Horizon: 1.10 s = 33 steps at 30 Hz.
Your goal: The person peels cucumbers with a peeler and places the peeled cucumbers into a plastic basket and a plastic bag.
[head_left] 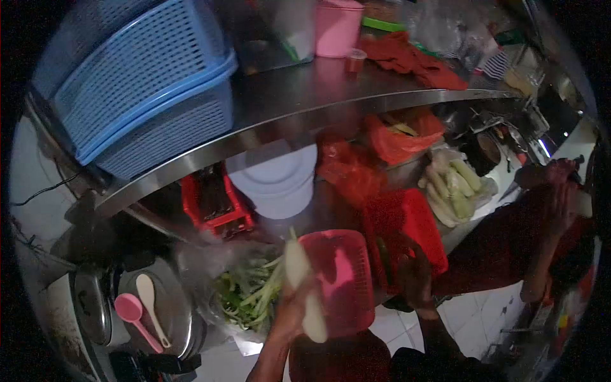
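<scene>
A long pale vegetable (297,262) lies in my left hand (294,309), whose fingers wrap round it, above the left side of a pink basket (364,309). My right hand (417,280) is at the near side of a red basket (407,219). Its fingers are apart, and I see nothing held in it. A dark green thing, too dim to name, lies inside the red basket near its left wall. Left of the pink basket, cut green stalks (249,296) fill a clear plastic bag.
Blue baskets (146,83) stand on the steel shelf (280,83). Below are a white lidded tub (277,181), a red crate (219,219) and bagged pale vegetables (459,188). A pink ladle (129,308) rests on a round lid at left. Another person's arm (547,254) shows at right.
</scene>
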Tool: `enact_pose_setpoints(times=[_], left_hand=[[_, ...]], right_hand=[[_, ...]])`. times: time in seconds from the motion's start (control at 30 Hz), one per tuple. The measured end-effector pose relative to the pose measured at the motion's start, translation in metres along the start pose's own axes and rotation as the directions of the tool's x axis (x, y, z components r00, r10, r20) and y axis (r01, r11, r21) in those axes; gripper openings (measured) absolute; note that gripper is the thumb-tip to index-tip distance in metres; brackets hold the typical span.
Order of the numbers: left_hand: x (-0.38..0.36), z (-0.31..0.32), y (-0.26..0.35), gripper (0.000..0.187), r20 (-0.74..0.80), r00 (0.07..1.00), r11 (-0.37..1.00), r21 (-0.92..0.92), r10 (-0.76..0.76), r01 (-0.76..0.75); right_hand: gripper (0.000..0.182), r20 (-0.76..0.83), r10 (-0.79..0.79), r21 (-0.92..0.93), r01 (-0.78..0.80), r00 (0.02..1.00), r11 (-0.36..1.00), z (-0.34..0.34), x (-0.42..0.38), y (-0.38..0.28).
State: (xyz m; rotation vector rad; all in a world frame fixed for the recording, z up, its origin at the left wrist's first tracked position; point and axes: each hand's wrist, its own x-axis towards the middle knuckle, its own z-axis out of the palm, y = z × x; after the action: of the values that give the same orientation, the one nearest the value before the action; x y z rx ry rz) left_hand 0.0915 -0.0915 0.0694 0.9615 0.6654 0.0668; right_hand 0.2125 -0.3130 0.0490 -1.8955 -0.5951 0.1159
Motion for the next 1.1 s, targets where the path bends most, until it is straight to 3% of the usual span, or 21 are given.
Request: enact_pose_setpoints(times=[0.03, 0.1, 0.17, 0.23, 0.33, 0.43, 0.57, 0.7, 0.73, 0.83, 0.87, 0.97, 1.0, 1.07, 1.1], left_hand=[[0.028, 0.022, -0.034, 0.038, 0.041, 0.989, 0.989, 0.064, -0.140, 0.137], [0.070, 0.056, -0.085, 0.038, 0.153, 0.954, 0.959, 0.167, -0.257, 0.231], [0.092, 0.076, -0.111, 0.038, 0.212, 0.928, 0.937, 0.236, -0.307, 0.257], [0.101, 0.085, -0.122, 0.038, 0.245, 0.913, 0.926, 0.277, -0.327, 0.257], [0.112, 0.091, -0.127, 0.038, 0.270, 0.903, 0.916, 0.318, -0.334, 0.243], [0.119, 0.094, -0.127, 0.039, 0.292, 0.898, 0.912, 0.346, -0.329, 0.222], [0.133, 0.112, -0.124, 0.039, 0.347, 0.878, 0.903, 0.389, -0.329, 0.184], [0.151, 0.139, -0.123, 0.039, 0.434, 0.828, 0.893, 0.420, -0.355, 0.162], [0.159, 0.147, -0.125, 0.039, 0.459, 0.809, 0.890, 0.427, -0.367, 0.161], [0.171, 0.163, -0.128, 0.040, 0.530, 0.752, 0.888, 0.432, -0.392, 0.158], [0.173, 0.168, -0.123, 0.040, 0.560, 0.731, 0.893, 0.422, -0.390, 0.153], [0.173, 0.170, -0.097, 0.040, 0.669, 0.665, 0.935, 0.324, -0.332, 0.142], [0.168, 0.166, -0.080, 0.040, 0.717, 0.634, 0.955, 0.260, -0.290, 0.144], [0.154, 0.138, -0.044, 0.041, 0.776, 0.604, 0.982, 0.116, -0.181, 0.147], [0.144, 0.115, -0.030, 0.041, 0.756, 0.644, 0.991, 0.057, -0.121, 0.120]], right_hand=[[0.042, -0.089, 0.069, 0.073, -0.062, 0.994, 0.995, -0.011, -0.004, 0.006], [0.040, -0.263, 0.204, 0.246, -0.139, 0.943, 0.959, -0.035, -0.012, 0.017], [0.043, -0.322, 0.355, 0.370, -0.228, 0.878, 0.900, -0.047, -0.014, -0.002], [0.043, -0.283, 0.394, 0.455, -0.239, 0.874, 0.858, -0.069, -0.029, 0.015], [0.046, -0.358, 0.338, 0.285, -0.243, 0.871, 0.927, -0.081, -0.039, 0.041], [0.047, -0.431, 0.198, 0.162, -0.141, 0.880, 0.977, -0.086, -0.039, 0.067], [0.050, -0.402, 0.398, 0.185, -0.352, 0.825, 0.918, -0.089, -0.040, 0.062], [0.057, -0.401, 0.430, 0.207, -0.377, 0.809, 0.903, -0.094, -0.032, 0.052], [0.058, -0.340, 0.477, 0.218, -0.425, 0.811, 0.879, -0.097, -0.032, 0.047], [0.058, -0.321, 0.432, 0.238, -0.369, 0.843, 0.898, -0.109, -0.032, 0.049], [0.056, -0.375, 0.347, 0.171, -0.304, 0.860, 0.937, -0.113, -0.032, 0.053], [0.047, -0.477, 0.213, 0.215, -0.121, 0.853, 0.969, -0.113, -0.027, 0.053], [0.050, -0.473, 0.313, 0.328, -0.165, 0.823, 0.930, -0.113, -0.027, 0.036], [0.052, -0.435, 0.350, 0.522, -0.084, 0.830, 0.849, -0.096, -0.017, 0.015], [0.053, -0.415, 0.368, 0.610, -0.045, 0.832, 0.791, -0.088, -0.013, 0.003]])
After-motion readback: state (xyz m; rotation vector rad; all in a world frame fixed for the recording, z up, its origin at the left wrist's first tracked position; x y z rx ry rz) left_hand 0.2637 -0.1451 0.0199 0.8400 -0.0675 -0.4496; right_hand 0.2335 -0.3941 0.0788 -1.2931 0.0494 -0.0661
